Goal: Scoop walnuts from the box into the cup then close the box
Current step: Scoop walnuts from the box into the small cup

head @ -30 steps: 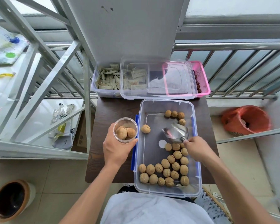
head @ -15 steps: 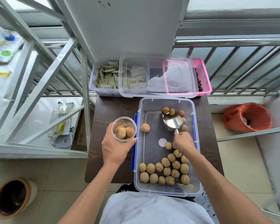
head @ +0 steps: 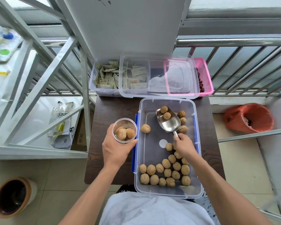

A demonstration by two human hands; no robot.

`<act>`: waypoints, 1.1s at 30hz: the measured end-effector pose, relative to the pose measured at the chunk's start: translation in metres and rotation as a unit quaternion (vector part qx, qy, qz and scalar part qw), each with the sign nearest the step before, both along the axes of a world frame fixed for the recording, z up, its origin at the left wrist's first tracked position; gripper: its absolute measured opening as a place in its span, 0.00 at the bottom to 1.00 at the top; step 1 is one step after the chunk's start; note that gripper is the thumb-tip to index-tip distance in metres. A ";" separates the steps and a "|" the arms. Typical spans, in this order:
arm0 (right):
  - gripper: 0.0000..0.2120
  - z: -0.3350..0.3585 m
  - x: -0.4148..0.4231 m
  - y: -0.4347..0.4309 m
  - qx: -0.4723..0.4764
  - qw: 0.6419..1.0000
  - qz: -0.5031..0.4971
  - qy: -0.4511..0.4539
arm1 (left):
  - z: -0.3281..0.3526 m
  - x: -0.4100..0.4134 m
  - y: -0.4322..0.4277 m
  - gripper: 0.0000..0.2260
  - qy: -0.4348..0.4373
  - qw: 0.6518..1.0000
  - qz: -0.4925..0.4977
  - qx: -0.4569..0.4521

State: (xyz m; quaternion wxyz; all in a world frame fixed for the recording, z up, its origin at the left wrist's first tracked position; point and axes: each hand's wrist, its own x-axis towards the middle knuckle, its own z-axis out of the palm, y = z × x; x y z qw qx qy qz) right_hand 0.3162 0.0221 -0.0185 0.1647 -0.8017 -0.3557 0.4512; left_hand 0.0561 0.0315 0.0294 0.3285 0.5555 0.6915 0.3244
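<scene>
Steel scoop point(head: 168, 119) sits at the box's point(head: 196, 161) far end with two walnuts point(head: 165, 112) on it, handle pointing back into the right hand point(head: 183, 146), which is closed round it. Cup point(head: 124, 128), wrapped in the left hand point(head: 116, 151), waits just left of the box, so the load has to swing left.

A dark wooden tabletop point(head: 113, 108) is carrying the open walnut box point(head: 196, 159). Two clear containers point(head: 104, 93) and a pink basket point(head: 206, 78) are sitting at its far edge.

The right hand point(head: 183, 146) now has the scoop point(head: 168, 120) pushed to the box's point(head: 197, 159) far end, with two walnuts point(head: 165, 112) newly at its mouth.
</scene>
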 end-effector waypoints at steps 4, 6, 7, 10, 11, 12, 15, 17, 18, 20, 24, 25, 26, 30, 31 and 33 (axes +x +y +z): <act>0.16 0.000 0.002 -0.005 0.039 0.999 0.000 0.022 | 0.002 0.002 0.001 0.36 -0.005 1.000 0.001 0.000; 0.15 0.005 0.004 -0.006 0.054 0.998 0.009 0.034 | 0.004 0.003 0.002 0.37 -0.007 1.000 0.000 0.000; 0.14 0.008 0.006 -0.006 0.063 0.997 0.013 0.041 | 0.004 0.003 0.002 0.37 -0.006 1.000 0.000 0.000; 0.13 0.028 0.014 -0.005 0.095 0.993 0.047 0.059 | 0.005 0.002 0.002 0.37 -0.006 1.000 -0.001 -0.003; 0.13 0.036 0.018 -0.004 0.104 0.991 0.066 0.060 | 0.006 0.002 0.002 0.37 -0.005 1.000 -0.004 -0.002; 0.13 0.045 0.022 -0.004 0.112 0.988 0.086 0.064 | 0.006 0.001 0.001 0.36 -0.005 1.000 -0.007 -0.002; 0.13 0.076 0.035 -0.001 0.116 0.979 0.147 0.081 | 0.005 0.001 0.000 0.35 -0.003 1.000 -0.008 -0.003; 0.14 0.101 0.041 0.000 0.115 0.971 0.191 0.081 | 0.006 0.000 -0.001 0.34 -0.002 1.000 -0.006 -0.007; 0.15 0.115 0.043 0.000 0.114 0.966 0.215 0.082 | 0.006 -0.001 -0.002 0.34 -0.001 1.000 -0.006 -0.009; 0.15 0.142 0.043 0.001 0.109 0.957 0.259 0.072 | 0.006 0.000 -0.003 0.33 -0.001 1.000 -0.008 -0.008; 0.16 0.180 0.029 0.003 0.099 0.941 0.322 0.021 | 0.008 0.001 -0.006 0.33 -0.002 1.000 -0.016 -0.003; 0.17 0.186 0.024 0.003 0.094 0.936 0.338 0.008 | 0.009 0.001 -0.007 0.32 -0.003 1.000 -0.017 -0.004; 0.17 0.192 0.018 0.004 0.087 0.932 0.353 -0.001 | 0.009 0.001 -0.007 0.31 -0.004 1.000 -0.018 -0.005; 0.20 0.210 0.002 0.007 0.064 0.918 0.389 -0.039 | 0.011 0.002 -0.008 0.29 -0.015 1.000 -0.017 0.002; 0.20 0.213 -0.001 0.007 0.061 0.917 0.392 -0.045 | 0.011 0.002 -0.008 0.28 -0.016 1.000 -0.017 0.005; 0.20 0.216 -0.004 0.007 0.055 0.917 0.392 -0.053 | 0.011 0.002 -0.008 0.27 -0.019 1.000 -0.016 0.006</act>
